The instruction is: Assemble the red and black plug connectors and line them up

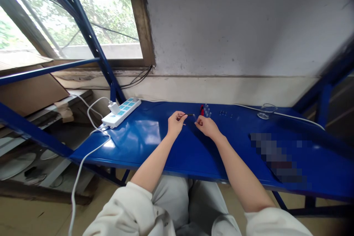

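Note:
Over the middle of the blue table point(149, 151), my left hand point(175, 123) pinches a thin dark rod point(189, 114) that points right. My right hand point(208, 127) is closed, its fingertips on a small clear tube-like piece point(194, 117) close to the rod's right end. Whether the rod and the clear piece touch, I cannot tell. Just behind my right hand lie a red object point(202, 109), partly hidden, and several small clear pieces point(207, 110). Several tiny bits point(223, 113) rest farther right.
A white power strip point(121, 113) with a plug and cable lies at the table's left. Toward the back right sits a clear round container point(263, 115). A pixelated dark object point(276, 158) is at the right. Blue frame posts flank the table, and a wall stands behind.

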`<state>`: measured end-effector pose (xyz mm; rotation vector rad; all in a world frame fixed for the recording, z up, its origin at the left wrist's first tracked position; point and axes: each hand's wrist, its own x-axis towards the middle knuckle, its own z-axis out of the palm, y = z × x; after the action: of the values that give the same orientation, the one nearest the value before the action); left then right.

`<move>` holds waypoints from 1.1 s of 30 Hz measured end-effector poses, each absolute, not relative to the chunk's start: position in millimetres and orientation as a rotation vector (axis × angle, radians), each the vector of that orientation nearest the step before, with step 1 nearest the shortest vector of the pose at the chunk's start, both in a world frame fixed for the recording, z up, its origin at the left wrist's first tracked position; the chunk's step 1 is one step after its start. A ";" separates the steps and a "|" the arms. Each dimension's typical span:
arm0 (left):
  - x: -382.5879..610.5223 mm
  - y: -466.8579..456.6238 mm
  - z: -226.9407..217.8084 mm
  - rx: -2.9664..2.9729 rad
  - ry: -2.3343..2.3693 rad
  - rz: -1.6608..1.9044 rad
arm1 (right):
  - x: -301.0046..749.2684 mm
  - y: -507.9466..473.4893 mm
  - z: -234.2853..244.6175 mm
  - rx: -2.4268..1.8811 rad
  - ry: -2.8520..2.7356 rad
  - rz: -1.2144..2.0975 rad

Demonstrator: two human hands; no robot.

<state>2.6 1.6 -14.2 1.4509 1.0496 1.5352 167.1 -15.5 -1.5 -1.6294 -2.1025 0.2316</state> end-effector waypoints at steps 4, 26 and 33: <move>2.3 0.9 -14.5 1.486 1.061 1.525 | 166.6 -16.3 -0.9 -1.670 -2.124 0.192; 2.7 -22.6 -0.6 2.215 0.982 1.339 | 160.7 -17.9 -3.0 -1.483 -1.911 -0.112; 2.9 -13.8 -2.6 1.889 1.004 1.566 | 161.2 -18.8 -4.3 -1.353 -1.926 -0.107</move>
<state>2.9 -13.8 -2.6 1.8887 1.0043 1.5656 161.2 -18.8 -4.3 -1.3525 -1.9256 -0.1068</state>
